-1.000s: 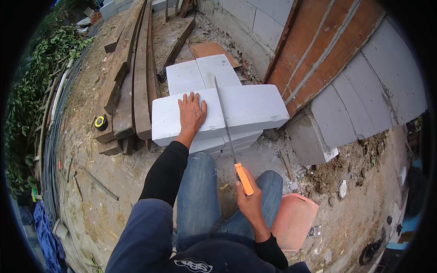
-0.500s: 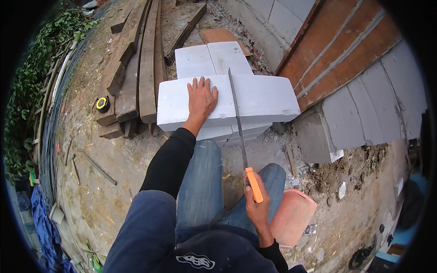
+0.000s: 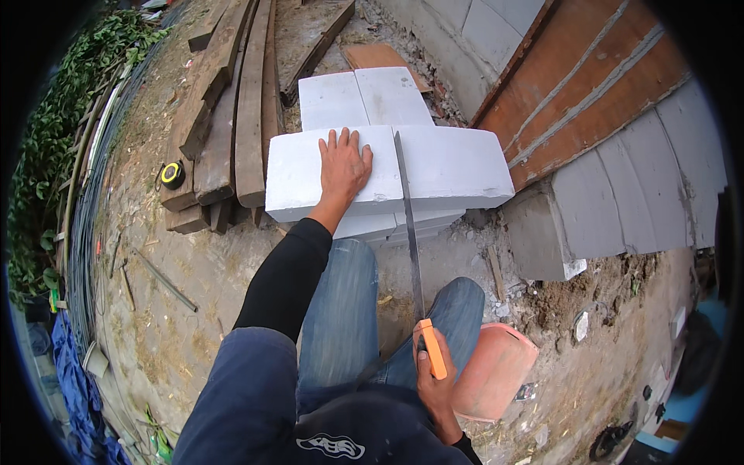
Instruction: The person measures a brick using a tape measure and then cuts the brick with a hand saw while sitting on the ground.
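Note:
A long white building block (image 3: 457, 163) lies crosswise on a stack of similar white blocks (image 3: 333, 99) in front of my knees. My left hand (image 3: 344, 169) rests flat on its top, left of the middle, with the fingers spread. In my right hand (image 3: 435, 372), low between my legs and the red bucket-like thing, is the orange handle of a handsaw (image 3: 411, 232). The saw's long dark blade crosses the block near its middle, its tip close to the far edge. A thin line runs over the block's top beside the blade tip.
Thick wooden beams (image 3: 252, 101) are piled at the left, with a yellow and black tape measure (image 3: 172, 176) on one. A reddish container (image 3: 496, 372) lies by my right knee. Grey block walling (image 3: 589, 209) and an orange-brown board (image 3: 558, 93) stand at the right.
The handsaw has been drawn back toward me, its handle and my right hand now lower in view. My left hand stays on the block.

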A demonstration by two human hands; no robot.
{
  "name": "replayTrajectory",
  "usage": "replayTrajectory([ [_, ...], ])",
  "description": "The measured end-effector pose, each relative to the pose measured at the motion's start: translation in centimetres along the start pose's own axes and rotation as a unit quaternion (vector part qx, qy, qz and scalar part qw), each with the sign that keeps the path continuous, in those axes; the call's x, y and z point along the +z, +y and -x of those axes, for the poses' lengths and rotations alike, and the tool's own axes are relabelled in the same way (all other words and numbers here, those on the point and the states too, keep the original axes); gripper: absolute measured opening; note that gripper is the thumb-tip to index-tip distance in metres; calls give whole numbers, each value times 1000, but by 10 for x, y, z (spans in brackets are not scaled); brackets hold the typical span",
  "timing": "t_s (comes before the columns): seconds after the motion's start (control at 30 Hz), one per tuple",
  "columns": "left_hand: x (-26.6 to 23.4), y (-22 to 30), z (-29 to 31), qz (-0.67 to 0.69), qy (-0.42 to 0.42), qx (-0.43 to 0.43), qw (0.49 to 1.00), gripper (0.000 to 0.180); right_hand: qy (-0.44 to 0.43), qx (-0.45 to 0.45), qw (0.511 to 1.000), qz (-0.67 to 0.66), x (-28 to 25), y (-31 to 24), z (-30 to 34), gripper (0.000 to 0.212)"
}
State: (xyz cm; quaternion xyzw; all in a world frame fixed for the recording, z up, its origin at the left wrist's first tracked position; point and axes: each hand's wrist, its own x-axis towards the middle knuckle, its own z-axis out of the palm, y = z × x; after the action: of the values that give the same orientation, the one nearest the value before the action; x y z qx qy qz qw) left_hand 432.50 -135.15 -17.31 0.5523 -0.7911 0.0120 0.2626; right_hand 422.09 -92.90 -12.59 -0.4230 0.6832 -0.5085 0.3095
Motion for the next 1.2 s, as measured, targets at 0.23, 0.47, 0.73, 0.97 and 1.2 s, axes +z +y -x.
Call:
replayTrajectory([
  [0.23, -1, -3, 8, 4, -10, -6, 1000, 48, -59, 112, 992, -1, 30, -26, -101, 48],
  [0.47, -5, 7, -2, 6, -9, -6, 1000, 49, -14, 14, 999, 46, -10, 14, 28, 51],
  [0.73, 1, -8, 6, -5, -13, -2, 1000, 49, -33, 59, 998, -4, 23, -21, -69, 46],
  [0.97, -1, -1, 0, -4, -2, -2, 1000, 49, -4, 3, 1000, 30, 17, 1, -44, 49],
  [1.2, -3, -4, 1, -3, -11, -1, 1000, 49, 2, -24, 999, 31, 8, 15, -8, 49],
])
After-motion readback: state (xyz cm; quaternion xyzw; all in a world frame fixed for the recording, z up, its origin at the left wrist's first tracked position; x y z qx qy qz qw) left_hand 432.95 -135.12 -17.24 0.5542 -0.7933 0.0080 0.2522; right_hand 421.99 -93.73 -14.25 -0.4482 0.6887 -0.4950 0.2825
